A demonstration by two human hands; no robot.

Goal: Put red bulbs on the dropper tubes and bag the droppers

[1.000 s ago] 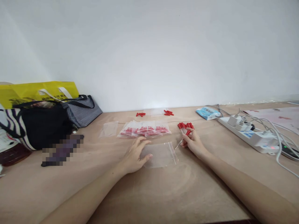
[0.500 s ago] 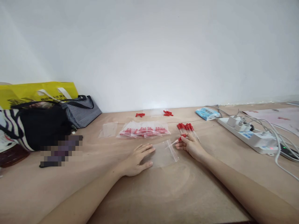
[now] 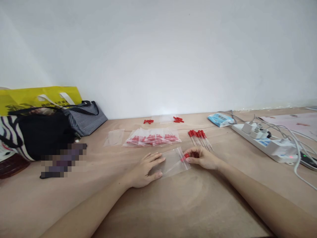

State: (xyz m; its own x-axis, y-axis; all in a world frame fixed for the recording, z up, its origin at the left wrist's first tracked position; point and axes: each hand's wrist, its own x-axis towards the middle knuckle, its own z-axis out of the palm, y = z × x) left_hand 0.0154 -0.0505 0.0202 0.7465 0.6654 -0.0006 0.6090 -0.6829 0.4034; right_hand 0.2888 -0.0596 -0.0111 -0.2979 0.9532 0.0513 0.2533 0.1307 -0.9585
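A clear zip bag (image 3: 172, 162) lies flat on the table, its zip end facing right. My left hand (image 3: 147, 170) rests with fingers spread on the bag's left end, pressing on it rather than gripping. Between the thumb and fingers of my right hand (image 3: 203, 158) is the red bulb of a dropper (image 3: 185, 156), at the bag's zip end. The dropper's thin clear tube points left into the bag and is hard to make out. Just beyond my right hand, several red-topped droppers (image 3: 199, 136) lie side by side.
Filled zip bags (image 3: 153, 138) with red bulbs lie behind, beside flat clear bags (image 3: 115, 137). Loose red bulbs (image 3: 148, 122) sit near the wall. A tissue pack (image 3: 220, 119) and a power strip (image 3: 264, 145) with cables are at right; a black bag (image 3: 47, 134) and striped bag (image 3: 85, 119) at left.
My right hand has moved down and slightly left from beside the dropper row, bringing its dropper to the bag, tube inside. My left hand has stayed in place.
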